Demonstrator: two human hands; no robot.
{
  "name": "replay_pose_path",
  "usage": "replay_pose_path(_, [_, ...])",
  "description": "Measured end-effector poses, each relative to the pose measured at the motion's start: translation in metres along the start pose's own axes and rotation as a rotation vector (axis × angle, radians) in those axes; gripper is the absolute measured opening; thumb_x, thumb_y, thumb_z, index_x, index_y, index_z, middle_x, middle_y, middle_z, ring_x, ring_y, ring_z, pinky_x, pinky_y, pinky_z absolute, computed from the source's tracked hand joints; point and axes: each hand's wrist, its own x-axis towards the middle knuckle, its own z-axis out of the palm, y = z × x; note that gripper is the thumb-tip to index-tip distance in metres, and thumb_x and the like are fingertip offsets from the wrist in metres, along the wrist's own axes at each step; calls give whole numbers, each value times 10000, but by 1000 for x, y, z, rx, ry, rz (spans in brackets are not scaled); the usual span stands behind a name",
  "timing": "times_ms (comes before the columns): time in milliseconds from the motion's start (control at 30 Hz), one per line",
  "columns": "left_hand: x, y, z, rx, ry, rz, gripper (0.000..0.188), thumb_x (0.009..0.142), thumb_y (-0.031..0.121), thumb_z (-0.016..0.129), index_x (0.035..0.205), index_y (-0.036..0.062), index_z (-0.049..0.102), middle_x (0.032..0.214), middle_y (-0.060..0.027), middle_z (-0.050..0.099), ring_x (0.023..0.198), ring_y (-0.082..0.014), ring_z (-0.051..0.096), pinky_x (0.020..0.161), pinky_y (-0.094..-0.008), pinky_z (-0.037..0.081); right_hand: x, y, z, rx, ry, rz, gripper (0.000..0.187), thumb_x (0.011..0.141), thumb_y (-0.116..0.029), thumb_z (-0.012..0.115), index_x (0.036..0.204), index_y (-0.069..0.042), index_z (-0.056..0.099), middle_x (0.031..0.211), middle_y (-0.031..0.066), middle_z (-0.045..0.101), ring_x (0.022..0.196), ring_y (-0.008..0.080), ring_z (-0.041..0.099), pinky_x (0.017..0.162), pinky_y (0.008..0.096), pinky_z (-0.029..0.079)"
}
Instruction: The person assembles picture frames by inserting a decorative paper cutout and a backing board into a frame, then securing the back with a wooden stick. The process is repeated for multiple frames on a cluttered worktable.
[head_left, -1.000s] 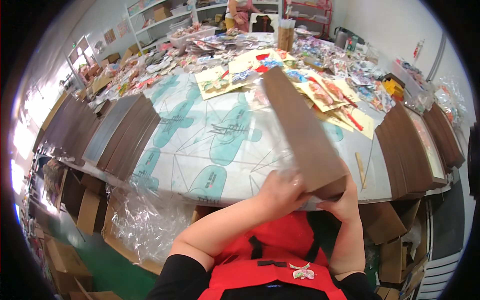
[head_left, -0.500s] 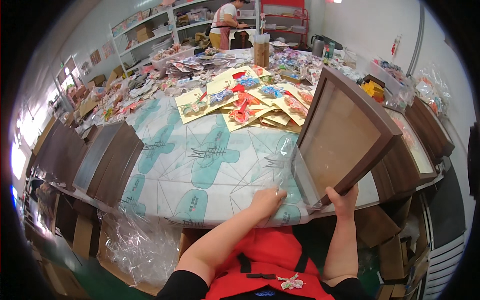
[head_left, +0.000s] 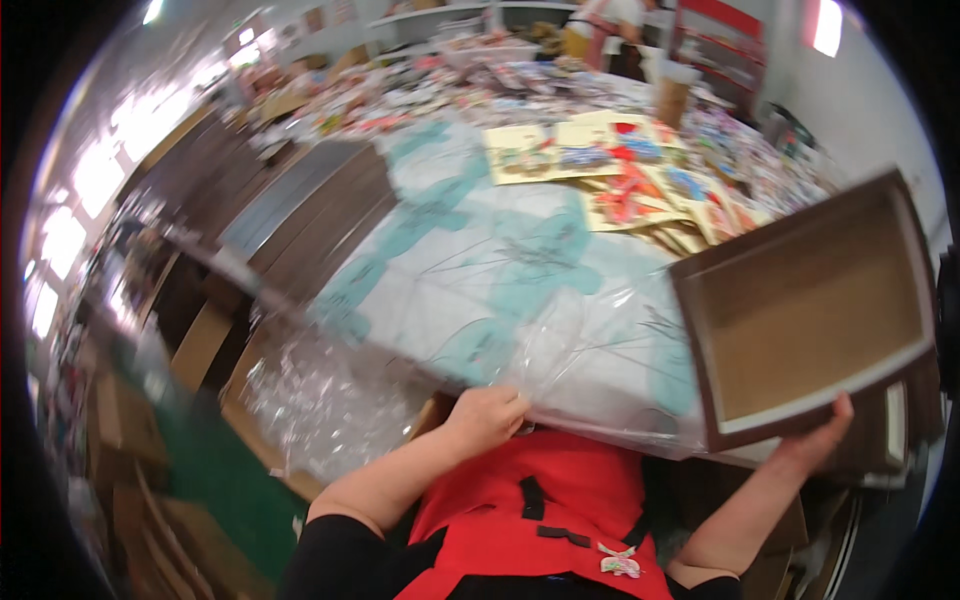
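My left hand (head_left: 487, 418), fingers closed, grips a clear plastic bag (head_left: 570, 345) at the table's front edge. The bag stretches rightward over the cloth toward the lower corner of a deep brown picture frame (head_left: 815, 305). My right hand (head_left: 815, 440) holds that frame tilted up by its lower edge, the thumb over the rim and the other fingers mostly hidden behind. A plain tan back panel shows inside the frame. Whether the bag still touches the frame is hard to tell because of blur.
Cream cards (head_left: 620, 180) with colourful ornaments lie beyond the frame. Stacked brown frames (head_left: 320, 215) stand at the left. Below them, a cardboard box (head_left: 255, 400) holds crumpled clear plastic (head_left: 325, 395). A co-worker (head_left: 605, 30) stands across the cluttered table.
My hands have moved apart: the left drew the plastic bag leftward off the frame, the right carried the frame rightward and tilted it. The view has turned left.
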Motion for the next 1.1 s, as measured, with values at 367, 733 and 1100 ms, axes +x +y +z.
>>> replay_pose_path(367, [-234,-202,-82,338,-509,-1278,318,805,73,532,1106,125,621,1118,-186,610,1038,-360,582,858,-448,469,-25,43,5,-655,-364,-627,589,782,-55,671,1293,83,412,1234,170,511,1083,217,525,921,338,432])
replay_pose_path(733, [-201,-189,-98,405,153,-1213,749,816,420,639,1452,278,269,1530,-137,126,1383,-410,152,1043,-604,261,-63,96,16,-1115,-751,-936,647,650,95,625,1276,4,486,1230,169,583,1103,333,581,910,360,461])
replay_pose_path(1100, [-247,-220,99,-81,-974,-1308,599,861,427,530,1398,215,370,1453,-179,271,1342,-392,243,1027,-607,263,-92,113,29,-1206,-974,-1040,686,605,128,636,1264,0,492,1255,181,559,1169,365,533,980,418,437])
